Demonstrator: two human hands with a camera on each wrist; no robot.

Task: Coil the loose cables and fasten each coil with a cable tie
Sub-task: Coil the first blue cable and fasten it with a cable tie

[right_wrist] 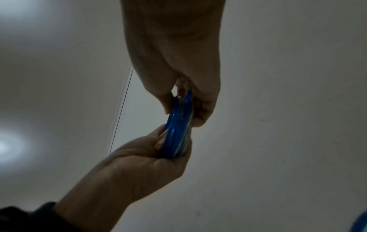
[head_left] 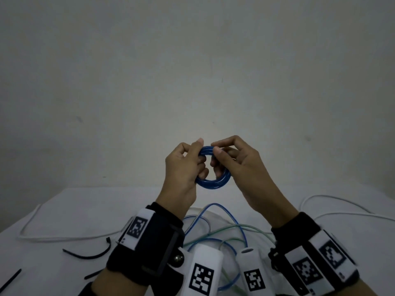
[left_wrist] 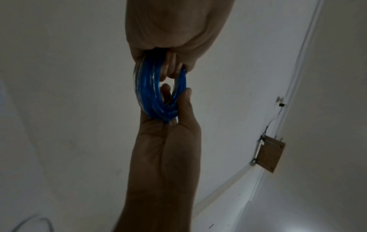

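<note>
One blue cable coil [head_left: 213, 165] is wound into a tight ring, held up in the air between both hands; no tie visible on it, so fastening looks not yet done. Below the wrists, loose blue and green cables [head_left: 215, 231] lie tangled on the surface [head_left: 74, 210], a white cable [head_left: 64, 237] runs out to the left of the left hand, so most coiling seems left. Black cable ties [head_left: 87, 254] lie unused on the surface, down-left of the left wrist.

Left hand [head_left: 183, 165] raised, fingers curled through the ring, thumb up over its top-left edge, gripping the coil. Right hand [head_left: 235, 159] opposite it, thumb and forefinger pinching the ring's top-right, other fingers hooked inside. Wrist views show the coil edge-on, clamped from both ends.
</note>
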